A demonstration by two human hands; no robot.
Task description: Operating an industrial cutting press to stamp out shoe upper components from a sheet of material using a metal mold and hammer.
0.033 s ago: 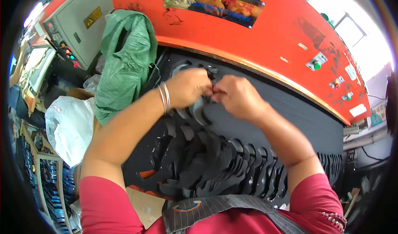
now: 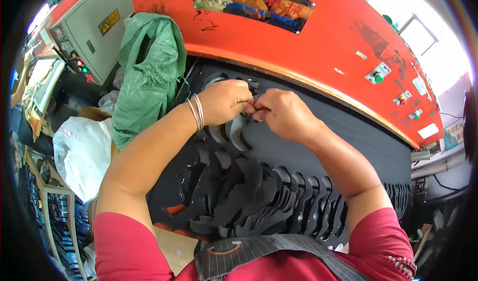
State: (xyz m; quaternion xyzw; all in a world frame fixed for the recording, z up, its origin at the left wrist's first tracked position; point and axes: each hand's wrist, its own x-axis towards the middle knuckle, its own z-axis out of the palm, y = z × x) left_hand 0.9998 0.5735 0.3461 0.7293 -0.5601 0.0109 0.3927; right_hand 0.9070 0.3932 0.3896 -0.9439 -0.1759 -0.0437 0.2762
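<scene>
Two-handed, reaches across the black worktop (image 2: 294, 156), close to the red machine (image 2: 333, 47). Holds the left hand (image 2: 227, 101) and right hand (image 2: 288, 113) with fingers curled and fingertips meeting. Cannot tell about anything pinched in between, with the fingers blocking the view. Has curved grey pieces (image 2: 239, 135) lying just below the left hand, on the side toward the body. Shows many curved black pieces (image 2: 264, 191) overlapping in heaps and rows along the near side of the worktop. Wears silver bangles (image 2: 199, 112) on the left wrist. Has a green sack (image 2: 149, 81) beyond the left forearm and a white plastic bag (image 2: 82, 154) near it.
</scene>
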